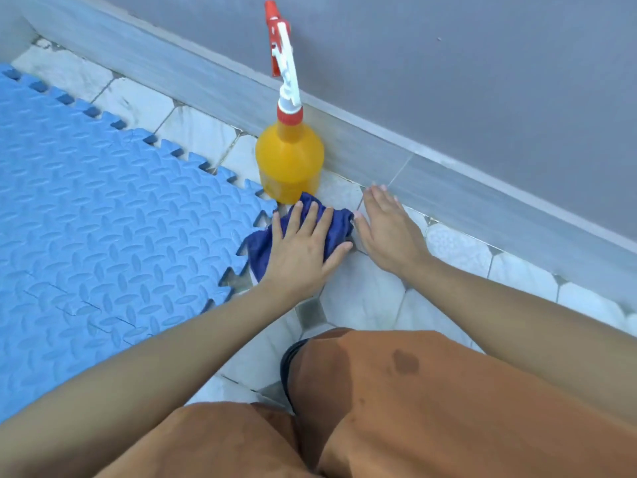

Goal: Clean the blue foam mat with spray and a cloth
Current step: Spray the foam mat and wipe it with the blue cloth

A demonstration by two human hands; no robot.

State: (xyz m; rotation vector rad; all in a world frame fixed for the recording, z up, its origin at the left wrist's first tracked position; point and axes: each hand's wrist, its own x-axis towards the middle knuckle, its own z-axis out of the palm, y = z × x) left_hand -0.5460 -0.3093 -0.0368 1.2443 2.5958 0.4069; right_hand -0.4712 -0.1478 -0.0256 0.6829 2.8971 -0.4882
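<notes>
The blue foam mat (pixel 103 219) with a raised tread pattern and jigsaw edges covers the left of the floor. A dark blue cloth (pixel 336 224) lies crumpled at the mat's right corner, partly on the tiles. My left hand (pixel 303 243) lies flat on the cloth with fingers spread, pressing it down. My right hand (pixel 387 225) rests flat on the tiles just right of the cloth, fingers together, holding nothing. A yellow spray bottle (pixel 289 160) with a red and white trigger head stands upright just behind the cloth, near the wall.
White marble-look floor tiles (pixel 365 291) with small grey insets run along a grey skirting board (pixel 482 198) and grey wall. My knees in orange shorts (pixel 396 391) fill the bottom of the view.
</notes>
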